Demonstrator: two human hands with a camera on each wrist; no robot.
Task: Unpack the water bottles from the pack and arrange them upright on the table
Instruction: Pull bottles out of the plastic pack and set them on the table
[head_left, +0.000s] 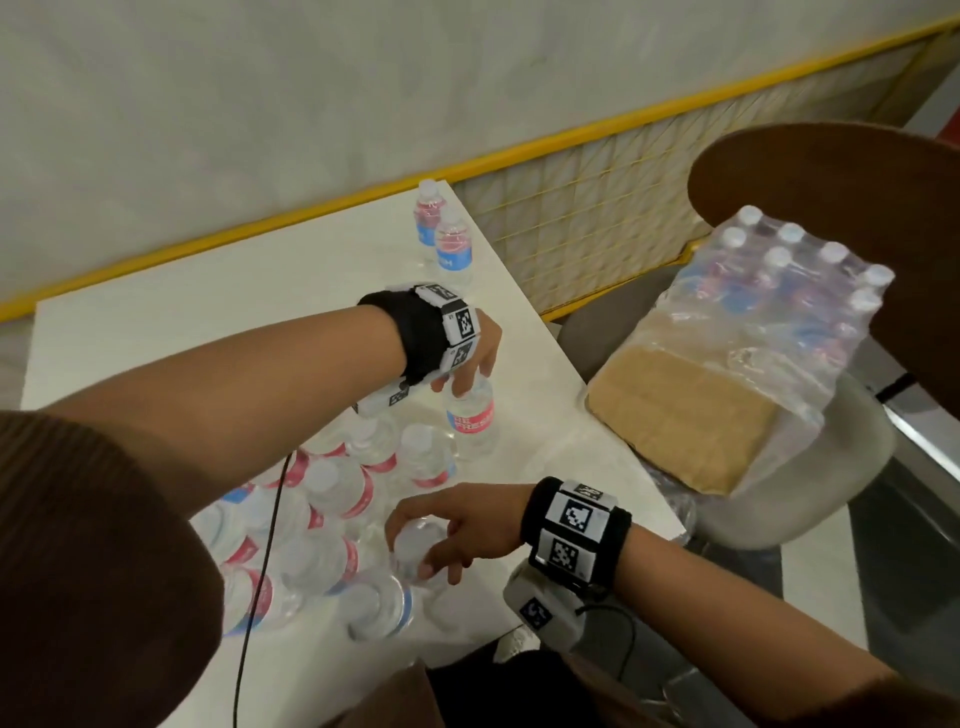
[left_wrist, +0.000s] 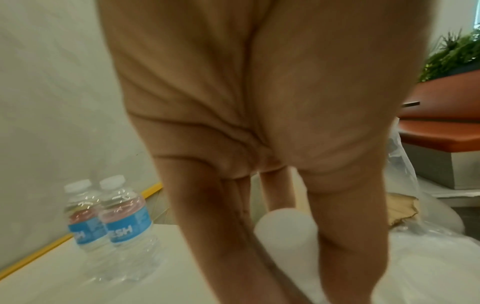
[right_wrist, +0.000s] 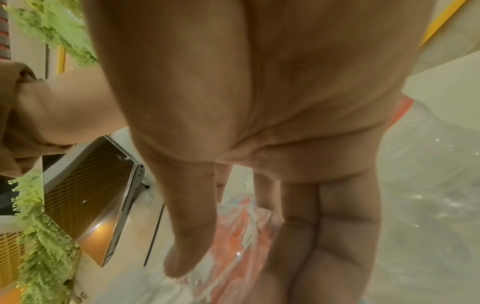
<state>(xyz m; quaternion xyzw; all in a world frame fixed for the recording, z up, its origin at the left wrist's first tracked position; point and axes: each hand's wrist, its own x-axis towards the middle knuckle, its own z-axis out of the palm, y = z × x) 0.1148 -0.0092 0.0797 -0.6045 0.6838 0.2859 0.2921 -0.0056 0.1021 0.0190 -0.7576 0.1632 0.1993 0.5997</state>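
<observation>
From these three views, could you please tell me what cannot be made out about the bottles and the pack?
- Head view: the pack has crinkled wrap blurring its bottles; no count.
- Head view: the left arm hides part of the bottle cluster.
- Right wrist view: the right hand blocks its bottle.
- Left wrist view: the cap is blurred.

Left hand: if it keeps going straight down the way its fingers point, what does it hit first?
The left hand already grips the white cap of an upright bottle, so it would meet that bottle first, then the table beneath. Any gap under the palm is hidden.
</observation>
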